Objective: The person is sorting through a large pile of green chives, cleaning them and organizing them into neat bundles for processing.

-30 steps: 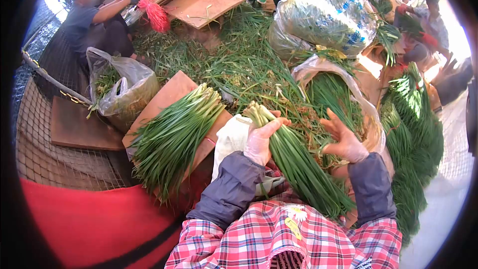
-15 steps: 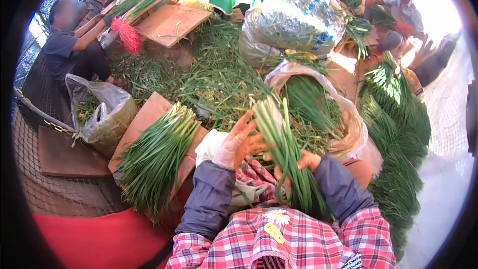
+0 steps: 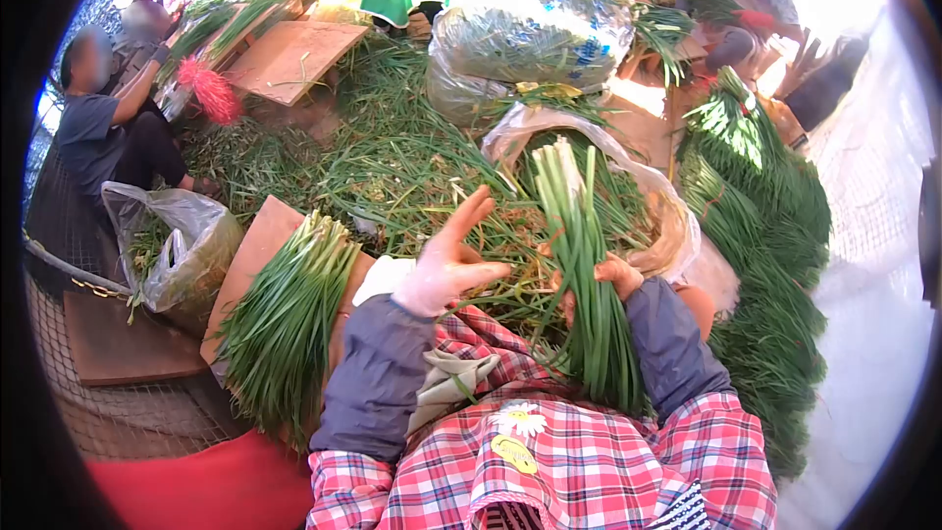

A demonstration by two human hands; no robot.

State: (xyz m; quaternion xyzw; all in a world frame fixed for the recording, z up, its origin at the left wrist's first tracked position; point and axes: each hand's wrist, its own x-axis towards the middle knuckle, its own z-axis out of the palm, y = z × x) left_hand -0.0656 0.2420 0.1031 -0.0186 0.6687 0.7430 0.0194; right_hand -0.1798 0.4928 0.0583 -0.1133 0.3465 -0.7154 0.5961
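My right hand is wrapped round a bunch of garlic chives, held nearly upright in front of my lap with the pale stem ends up. The long green leaves hang down toward the plaid apron. To the left of the bunch, my left hand is held up with its fingers spread and nothing in it. Another pile of chives lies on a board left of my left forearm. Behind the held bunch stands an open plastic bag with loose leaves in it.
Tied chive bundles are heaped along the right side. Loose trimmings cover the ground ahead. A plastic bag stands at the left, near a seated person beside red ties. A large stuffed bag sits farther back.
My left hand has moved away from the bunch, to the left, with its fingers apart. The bunch stays in my right hand. The whole view has shifted slightly.
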